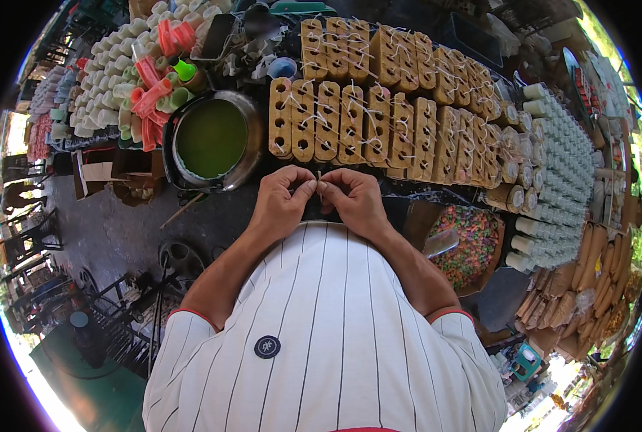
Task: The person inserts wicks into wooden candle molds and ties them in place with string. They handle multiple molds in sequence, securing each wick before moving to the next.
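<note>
My left hand (281, 200) and my right hand (357, 201) meet in front of my shirt. Thumb and fingers of each are pinched together, the fingertips almost touching. A thin, dark sliver shows between them, too small to name. Just beyond the hands stand two rows of tan blocks (327, 121) with round holes in their faces, and white strings run loosely across them. To the left of my left hand is a wide metal pot (245, 137) with green liquid (211, 138) in it. Neither hand touches the blocks or the pot.
Many pale cylinders (108, 79) are heaped at the far left, with red-orange pieces (148, 97) beside them. An open cardboard box (494, 263) of colorful bits holds a clear scoop (440, 243). Whitish cylinders (562, 187) stand in rows at right, near long brown bundles (587, 266).
</note>
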`<state>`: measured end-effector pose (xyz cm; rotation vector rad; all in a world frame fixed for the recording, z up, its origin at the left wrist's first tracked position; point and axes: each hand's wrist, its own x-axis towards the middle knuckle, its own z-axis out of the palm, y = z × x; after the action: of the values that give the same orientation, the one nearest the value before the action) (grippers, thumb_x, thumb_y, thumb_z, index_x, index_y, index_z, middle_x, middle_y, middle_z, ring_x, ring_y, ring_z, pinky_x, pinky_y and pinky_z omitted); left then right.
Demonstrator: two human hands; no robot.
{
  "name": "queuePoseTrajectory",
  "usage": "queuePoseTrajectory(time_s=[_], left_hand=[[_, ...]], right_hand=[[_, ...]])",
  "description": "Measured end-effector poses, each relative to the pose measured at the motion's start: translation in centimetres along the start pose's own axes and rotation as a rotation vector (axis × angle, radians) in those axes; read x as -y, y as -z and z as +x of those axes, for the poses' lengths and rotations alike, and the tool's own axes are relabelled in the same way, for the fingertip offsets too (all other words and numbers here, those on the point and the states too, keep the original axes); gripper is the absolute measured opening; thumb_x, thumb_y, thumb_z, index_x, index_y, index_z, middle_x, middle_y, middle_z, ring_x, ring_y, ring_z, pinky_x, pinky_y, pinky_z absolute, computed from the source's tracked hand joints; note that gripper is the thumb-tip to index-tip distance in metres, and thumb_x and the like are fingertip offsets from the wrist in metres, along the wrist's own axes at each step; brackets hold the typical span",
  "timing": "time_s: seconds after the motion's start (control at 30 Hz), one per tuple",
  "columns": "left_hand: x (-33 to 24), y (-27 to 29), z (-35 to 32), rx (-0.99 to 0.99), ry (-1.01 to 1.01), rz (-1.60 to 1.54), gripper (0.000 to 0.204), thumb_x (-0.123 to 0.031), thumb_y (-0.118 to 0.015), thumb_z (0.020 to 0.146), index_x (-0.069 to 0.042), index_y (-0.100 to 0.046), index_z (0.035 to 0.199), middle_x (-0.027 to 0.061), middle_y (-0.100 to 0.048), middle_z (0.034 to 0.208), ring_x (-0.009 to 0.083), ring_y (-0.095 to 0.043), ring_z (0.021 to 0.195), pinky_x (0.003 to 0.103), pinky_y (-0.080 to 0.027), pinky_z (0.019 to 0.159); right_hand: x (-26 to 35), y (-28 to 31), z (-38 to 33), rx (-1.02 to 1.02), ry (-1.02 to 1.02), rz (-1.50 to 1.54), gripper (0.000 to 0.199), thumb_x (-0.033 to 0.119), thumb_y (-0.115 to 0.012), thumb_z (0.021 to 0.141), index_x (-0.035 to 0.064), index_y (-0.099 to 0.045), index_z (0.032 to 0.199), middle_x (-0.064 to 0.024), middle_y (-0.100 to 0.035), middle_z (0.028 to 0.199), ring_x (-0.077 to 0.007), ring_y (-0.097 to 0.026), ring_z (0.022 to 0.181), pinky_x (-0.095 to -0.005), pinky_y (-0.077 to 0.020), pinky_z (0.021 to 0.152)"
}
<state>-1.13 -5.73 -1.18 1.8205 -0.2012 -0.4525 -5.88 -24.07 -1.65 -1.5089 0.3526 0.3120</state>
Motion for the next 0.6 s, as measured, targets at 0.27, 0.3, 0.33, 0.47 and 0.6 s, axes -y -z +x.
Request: queuePoseTrajectory(time_s=[0.27, 0.3, 0.33, 0.47, 0.6], left_hand=[[-1.5, 0.2, -0.6, 0.18, 0.2, -0.171, 0.014, -0.01, -0.073, 0.1, 0.003, -0.075, 0.104, 0.0003, -0.071, 0.08, 0.005, -0.056, 0.071, 0.024, -0.046, 0.063], [-1.9, 0.3, -0.4, 0.185, 0.222, -0.172, 0.013, -0.009, -0.073, 0.1, 0.003, -0.075, 0.103, 0.0005, -0.07, 0.08, 0.0059, -0.056, 0.072, 0.025, -0.047, 0.064], [-2.2, 0.3, -0.3, 0.191, 0.243, -0.174, 0.012, -0.009, -0.072, 0.1, 0.003, -0.075, 0.103, 0.0007, -0.07, 0.08, 0.0068, -0.057, 0.072, 0.025, -0.047, 0.065], [-1.4, 0.4, -0.4, 0.249, 0.044, -0.012, 0.008, -0.004, -0.069, 0.097, 0.003, -0.072, 0.101, 0.0068, -0.07, 0.082, 0.0128, -0.06, 0.075, 0.031, -0.05, 0.07], [-2.0, 0.6, -0.3, 0.302, 0.002, 0.139, 0.009, -0.002, -0.066, 0.096, 0.002, -0.071, 0.103, 0.0101, -0.071, 0.085, 0.0161, -0.064, 0.08, 0.032, -0.052, 0.076]], right_hand=[[-1.2, 0.5, 0.4, 0.008, 0.048, 0.345, 0.015, 0.007, -0.07, 0.104, -0.0054, -0.071, 0.111, -0.0083, -0.075, 0.093, -0.0123, -0.071, 0.076, -0.0275, -0.0611, 0.067], [-1.0, 0.7, 0.4, 0.02, 0.036, 0.329, 0.014, 0.007, -0.07, 0.104, -0.0053, -0.071, 0.111, -0.0083, -0.075, 0.093, -0.0123, -0.071, 0.076, -0.0273, -0.061, 0.068], [-0.7, 0.9, 0.4, 0.031, 0.023, 0.312, 0.014, 0.007, -0.069, 0.104, -0.0051, -0.071, 0.111, -0.0083, -0.075, 0.093, -0.0123, -0.071, 0.076, -0.0272, -0.061, 0.068], [1.0, 2.0, 0.3, 0.063, 0.01, 0.223, 0.019, 0.011, -0.066, 0.104, -0.0053, -0.072, 0.112, -0.0078, -0.075, 0.091, -0.0132, -0.072, 0.076, -0.0269, -0.0585, 0.07], [2.2, 3.0, 0.2, 0.135, 0.016, 0.044, 0.019, 0.011, -0.064, 0.105, -0.0049, -0.072, 0.11, -0.0069, -0.074, 0.088, -0.0125, -0.071, 0.076, -0.0271, -0.0582, 0.07]])
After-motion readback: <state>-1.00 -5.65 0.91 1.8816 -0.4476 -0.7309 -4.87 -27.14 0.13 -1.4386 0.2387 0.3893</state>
